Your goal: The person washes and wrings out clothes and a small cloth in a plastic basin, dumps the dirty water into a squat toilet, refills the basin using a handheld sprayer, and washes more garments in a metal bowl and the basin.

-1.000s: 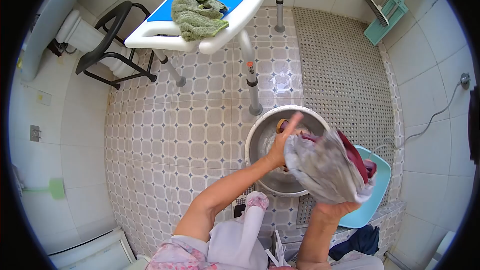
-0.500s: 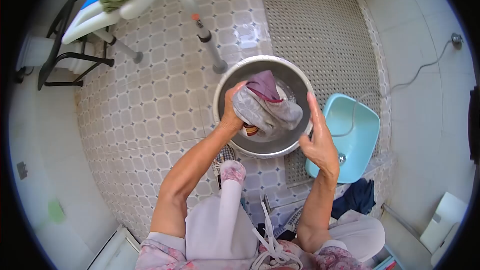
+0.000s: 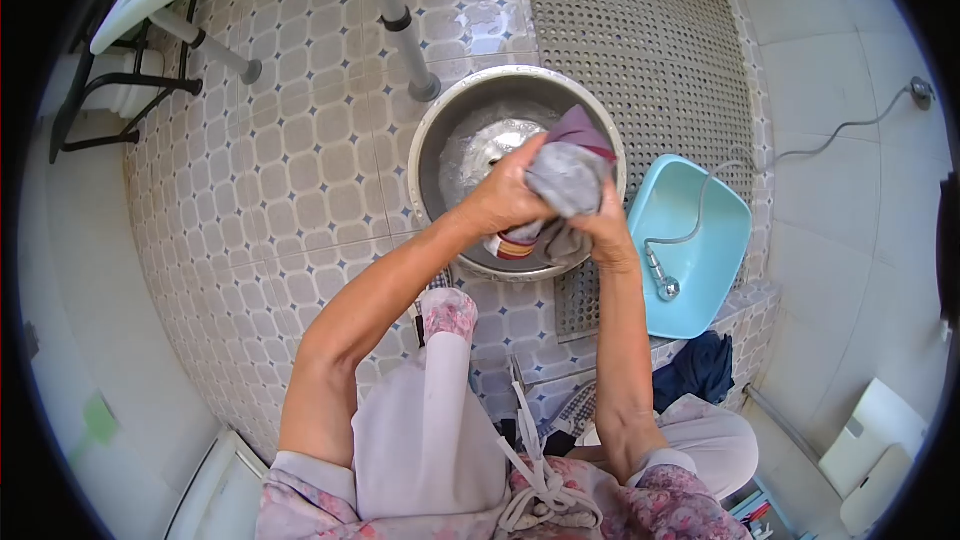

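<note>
A bunched grey and maroon cloth (image 3: 568,180) is held over the right side of a round metal basin (image 3: 424,155) with water in it. My left hand (image 3: 510,190) grips the cloth from the left, its fingers wrapped round the upper part. From the right, my right hand (image 3: 604,226) closes on the same cloth, and some of its fingers are hidden behind the fabric. A striped yellow and maroon part of the cloth hangs low near the basin's front rim.
Right of the basin, a light blue tub (image 3: 708,270) holds a shower head (image 3: 667,287) on a hose. Dark blue fabric (image 3: 695,370) lies below it. A white chair's leg (image 3: 408,50) stands at the upper left, and a perforated mat (image 3: 650,50) lies behind.
The cloth has moved from above the tub into the basin area and is now bunched smaller. My right hand has swung left from beside the rim and closed on it. The view has shifted.
</note>
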A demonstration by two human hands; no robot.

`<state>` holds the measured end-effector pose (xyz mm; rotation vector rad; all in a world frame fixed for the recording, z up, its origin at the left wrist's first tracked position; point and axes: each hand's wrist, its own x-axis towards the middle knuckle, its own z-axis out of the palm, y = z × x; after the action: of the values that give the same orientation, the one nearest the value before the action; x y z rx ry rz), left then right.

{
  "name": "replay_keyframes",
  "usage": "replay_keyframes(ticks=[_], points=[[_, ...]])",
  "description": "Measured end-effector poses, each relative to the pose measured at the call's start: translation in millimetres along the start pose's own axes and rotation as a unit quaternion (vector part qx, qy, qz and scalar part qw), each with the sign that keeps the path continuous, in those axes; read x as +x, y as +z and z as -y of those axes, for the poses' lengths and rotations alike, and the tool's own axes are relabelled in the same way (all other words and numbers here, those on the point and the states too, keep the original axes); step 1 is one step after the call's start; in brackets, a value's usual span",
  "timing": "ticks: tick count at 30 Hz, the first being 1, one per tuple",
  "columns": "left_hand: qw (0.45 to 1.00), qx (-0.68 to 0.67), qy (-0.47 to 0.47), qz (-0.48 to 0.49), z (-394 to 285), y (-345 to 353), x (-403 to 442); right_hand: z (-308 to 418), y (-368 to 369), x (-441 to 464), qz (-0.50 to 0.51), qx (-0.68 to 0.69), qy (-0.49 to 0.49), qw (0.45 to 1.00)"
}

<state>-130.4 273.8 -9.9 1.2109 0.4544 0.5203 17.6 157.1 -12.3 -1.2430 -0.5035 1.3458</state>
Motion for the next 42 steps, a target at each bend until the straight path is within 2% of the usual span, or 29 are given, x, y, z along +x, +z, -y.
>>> replay_keyframes(ticks=[2,6,7,10,13,16,17,20,23,26,28,29,32,33,36,37,40,41,42], points=[[0.98,0.188,0.05,0.051,-17,1,0,3,-3,1,-0.04,0.072,-0.042,0.996],[0.917,0.378,0.13,-0.004,-7,24,-11,3,-8,-8,-0.091,0.146,-0.093,0.981],[0.894,0.422,0.151,-0.018,-6,26,-13,4,-3,-8,-0.144,0.144,-0.08,0.976],[0.892,0.414,0.175,0.035,-9,12,-12,6,8,-11,-0.13,0.203,-0.089,0.966],[0.929,0.334,0.153,0.046,-1,7,-13,12,27,-8,-0.147,0.276,-0.05,0.949],[0.977,0.157,0.143,0.025,-3,6,-14,25,37,-3,-0.152,0.308,0.005,0.939],[0.963,0.216,0.156,0.045,-2,-1,-14,27,39,0,-0.159,0.303,0.021,0.94],[0.942,0.305,0.104,0.096,2,-4,-20,10,38,8,-0.169,0.348,0.039,0.921],[0.954,0.284,0.065,0.074,5,-1,-22,-4,36,14,-0.201,0.345,0.049,0.915],[0.96,0.267,-0.023,0.086,1,-1,-22,-7,45,15,-0.231,0.332,0.055,0.913],[0.971,0.21,-0.113,0.026,13,3,-26,-2,48,16,-0.26,0.289,0.046,0.92],[0.972,0.179,-0.154,-0.004,21,5,-25,1,41,23,-0.247,0.332,0.1,0.905],[0.995,0.014,-0.081,-0.059,41,1,-16,5,23,31,-0.169,0.352,0.168,0.905],[0.986,-0.069,-0.138,-0.065,40,-1,-18,-4,5,34,-0.133,0.284,0.139,0.939],[0.899,-0.348,-0.258,-0.059,37,-10,-29,32,-4,24,-0.043,0.129,0.187,0.973],[0.887,-0.386,-0.248,-0.05,35,-12,-33,35,-17,23,-0.037,0.004,0.186,0.982],[0.832,-0.479,-0.271,-0.072,17,-11,-40,45,-48,24,-0.134,-0.221,0.136,0.957],[0.813,-0.506,-0.277,-0.074,13,-12,-40,35,-64,25,-0.162,-0.178,0.108,0.965],[0.8,-0.523,-0.287,-0.071,11,-12,-40,33,-56,24,-0.123,-0.071,0.053,0.988]])
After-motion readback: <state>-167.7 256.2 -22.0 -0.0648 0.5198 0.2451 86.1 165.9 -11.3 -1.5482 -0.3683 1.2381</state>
